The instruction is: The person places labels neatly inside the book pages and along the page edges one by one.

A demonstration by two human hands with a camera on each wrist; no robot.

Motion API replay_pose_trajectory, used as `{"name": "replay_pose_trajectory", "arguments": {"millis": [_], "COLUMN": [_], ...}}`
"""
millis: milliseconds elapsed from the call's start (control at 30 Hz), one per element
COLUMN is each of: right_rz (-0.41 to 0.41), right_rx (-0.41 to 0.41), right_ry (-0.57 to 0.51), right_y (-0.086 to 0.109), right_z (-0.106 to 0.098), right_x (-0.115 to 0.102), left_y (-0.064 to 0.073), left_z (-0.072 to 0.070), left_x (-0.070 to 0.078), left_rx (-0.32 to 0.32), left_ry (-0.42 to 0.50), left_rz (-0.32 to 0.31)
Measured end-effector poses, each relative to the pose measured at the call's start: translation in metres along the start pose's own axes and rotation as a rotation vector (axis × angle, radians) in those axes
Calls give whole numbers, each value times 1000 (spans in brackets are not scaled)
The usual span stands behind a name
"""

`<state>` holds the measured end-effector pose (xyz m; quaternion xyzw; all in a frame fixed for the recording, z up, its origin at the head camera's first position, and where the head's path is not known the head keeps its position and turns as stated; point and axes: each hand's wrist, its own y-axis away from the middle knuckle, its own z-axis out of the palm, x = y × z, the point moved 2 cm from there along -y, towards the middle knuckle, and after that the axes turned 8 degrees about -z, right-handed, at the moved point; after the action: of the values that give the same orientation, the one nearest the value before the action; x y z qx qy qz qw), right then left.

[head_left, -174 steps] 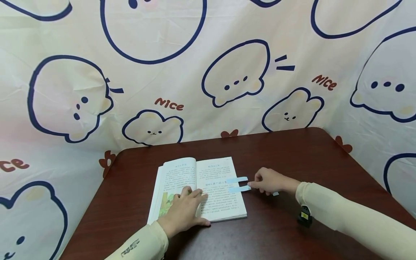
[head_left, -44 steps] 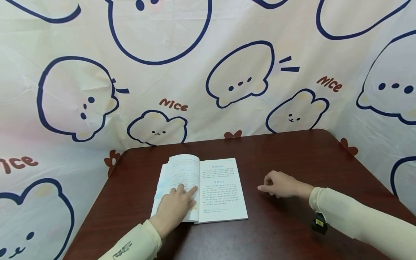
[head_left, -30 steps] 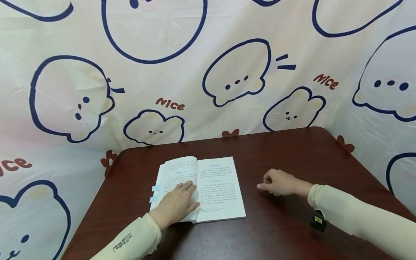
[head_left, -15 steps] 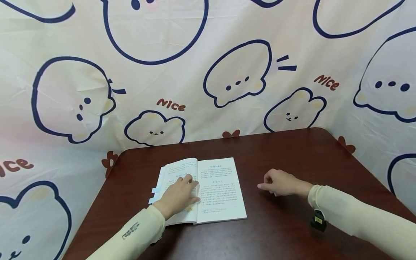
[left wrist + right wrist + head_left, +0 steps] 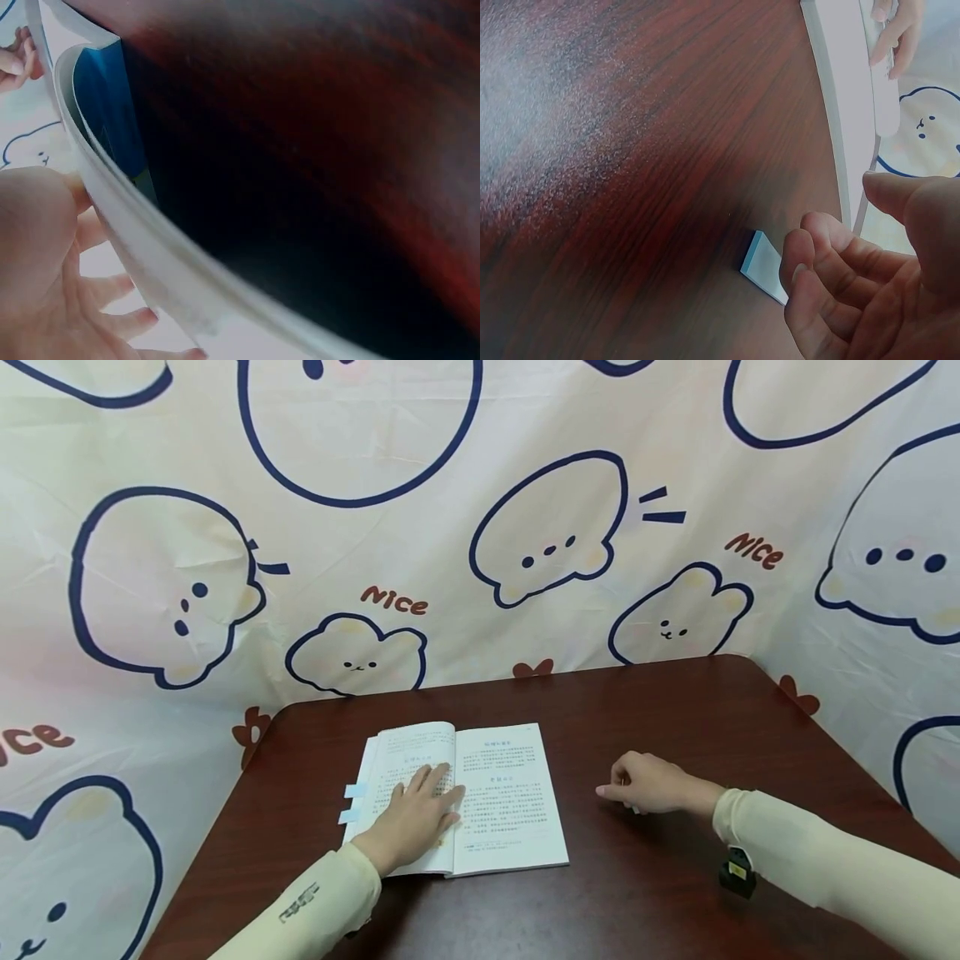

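An open book (image 5: pixel 506 814) lies on the table with printed text on both pages. My left hand (image 5: pixel 411 818) rests on the left page with its fingers spread, close to the spine. In the left wrist view its fingers (image 5: pixel 116 289) lie over the page, and the book's blue cover (image 5: pixel 112 97) shows below the lifted edge. Two light-blue sticky tabs (image 5: pixel 350 816) jut from the book's left edge. To the right of the book, my right hand (image 5: pixel 648 782) hangs low with loosely curled fingers, thumb apart from them. A small pale pad with a blue edge (image 5: pixel 765 266) shows just past those fingertips.
The dark red-brown table (image 5: pixel 600 710) stretches around the book to rounded back corners. Behind and beside it hangs a cream cloth (image 5: pixel 442 552) with cartoon animal outlines. A small black device (image 5: pixel 738 872) is strapped at the right wrist.
The page with the blue tabs now lies on the left, a new page showing on the right. My right hand has drawn back from the tabs; lately my left hand shifts slightly with fingers spreading.
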<state>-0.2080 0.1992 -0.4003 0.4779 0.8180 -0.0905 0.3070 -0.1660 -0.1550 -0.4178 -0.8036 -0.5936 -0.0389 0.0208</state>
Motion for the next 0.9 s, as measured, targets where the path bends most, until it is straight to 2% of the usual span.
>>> {"name": "replay_pose_trajectory", "arguments": {"millis": [133,433,667,900], "right_rz": [5,-3,0,-4], "right_rx": [5,1,-3,3], "right_ry": [1,12,-2,-5], "right_y": [0,-1,-2,-2], "right_z": [0,0,-1,-2], "right_x": [1,-1,-2,-1], "left_y": [1,-2,-4,-9], "left_z": [3,7,10,11], "left_x": [0,0,-1,0], "left_rx": [-42,-54,-4,33], "left_ry": [58,115,91,134], "left_rz": [-42,-110,-122,-129]}}
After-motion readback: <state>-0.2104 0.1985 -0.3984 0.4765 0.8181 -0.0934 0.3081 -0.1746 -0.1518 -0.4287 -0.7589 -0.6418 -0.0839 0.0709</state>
